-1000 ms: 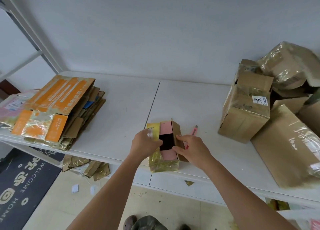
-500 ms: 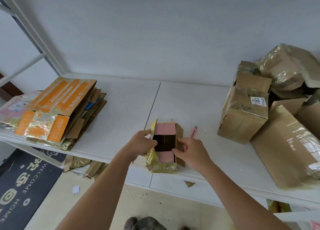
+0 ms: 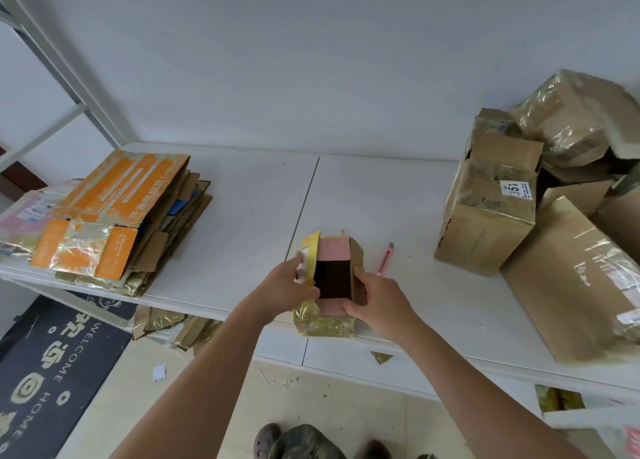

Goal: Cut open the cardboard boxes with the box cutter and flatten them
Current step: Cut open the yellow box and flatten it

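A small pink cardboard box wrapped in gold tape stands at the front edge of the white table, its top open and dark inside. My left hand grips its left side and the yellow flap. On the opposite wall, the fingers of my right hand curl over the brown flap. The pink box cutter lies on the table just right of the box, in neither hand.
A stack of flattened orange and brown cardboard lies at the table's left end. Several taped brown boxes are piled at the right. Cardboard scraps and a welcome mat lie on the floor below.
Both hands have spread the box's top flaps apart, widening the dark opening. The box has shifted slightly toward the table's front edge.
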{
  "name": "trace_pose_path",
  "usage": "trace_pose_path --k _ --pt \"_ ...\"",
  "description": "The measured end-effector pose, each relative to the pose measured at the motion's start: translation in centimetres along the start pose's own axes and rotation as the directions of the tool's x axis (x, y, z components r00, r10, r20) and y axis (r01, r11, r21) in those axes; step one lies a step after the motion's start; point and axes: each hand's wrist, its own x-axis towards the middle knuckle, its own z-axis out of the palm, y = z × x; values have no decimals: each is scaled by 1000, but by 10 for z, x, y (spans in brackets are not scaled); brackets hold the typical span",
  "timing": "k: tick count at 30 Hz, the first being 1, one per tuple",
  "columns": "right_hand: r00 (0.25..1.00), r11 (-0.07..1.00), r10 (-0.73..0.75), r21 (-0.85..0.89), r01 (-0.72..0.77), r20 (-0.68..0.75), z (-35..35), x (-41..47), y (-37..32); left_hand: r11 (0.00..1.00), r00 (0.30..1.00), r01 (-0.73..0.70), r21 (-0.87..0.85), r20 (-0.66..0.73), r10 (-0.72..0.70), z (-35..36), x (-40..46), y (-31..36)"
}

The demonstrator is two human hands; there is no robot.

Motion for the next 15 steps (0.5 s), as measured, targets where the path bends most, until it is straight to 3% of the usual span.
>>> trace_pose_path --k 6,9,11,13,15 --pt "997 997 37 72 -41 60 0 -3 8 954 997 52 -295 62 -35 -17 -13 -7" --pt "997 999 37 -24 -36 61 -1 0 5 962 999 46 -270 35 -38 -21 -17 -8" --pt "998 970 21 -239 -36 -65 -6 4 -3 982 1000 -2 -191 -22 -3 -22 -17 0" --pt "954 907 -105 -421 -25 -282 -13 10 -13 992 993 -78 -98 -96 68 -23 -17 11" --pt "902 835 -229 -549 -10 -365 -21 17 -24 986 978 -163 26 -130 165 -24 -20 22"
